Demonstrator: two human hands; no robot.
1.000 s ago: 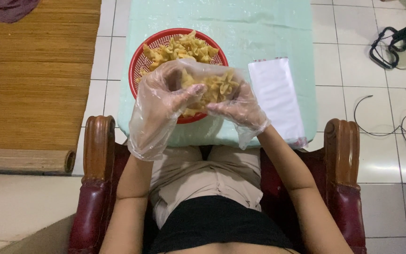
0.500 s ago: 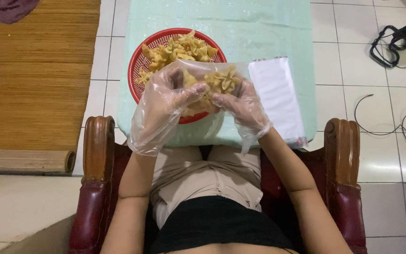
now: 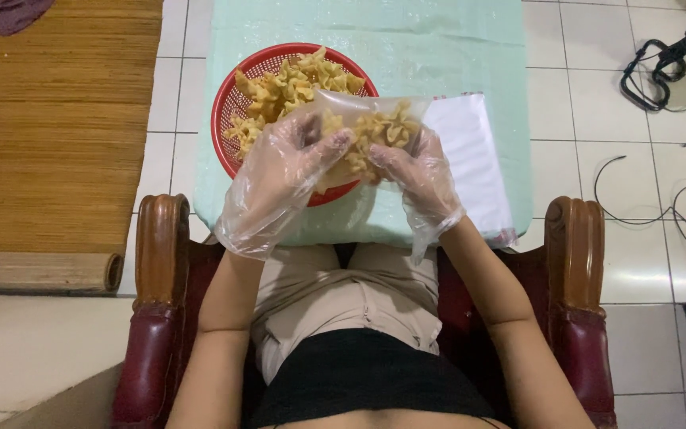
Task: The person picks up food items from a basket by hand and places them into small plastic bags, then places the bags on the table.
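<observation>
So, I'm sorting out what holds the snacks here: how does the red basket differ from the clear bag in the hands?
The red basket is rigid, opaque mesh resting on the table; the clear bag is soft, see-through film held up by the left hand and right hand. The basket holds a big heap, the bag a small batch. Both contain yellow fried snacks.

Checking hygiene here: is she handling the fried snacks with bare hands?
No, both the left hand and right hand wear clear plastic gloves.

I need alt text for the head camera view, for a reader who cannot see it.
Two gloved hands, left hand and right hand, hold a clear plastic bag of yellow fried snacks over a red basket on a pale green table.
</observation>
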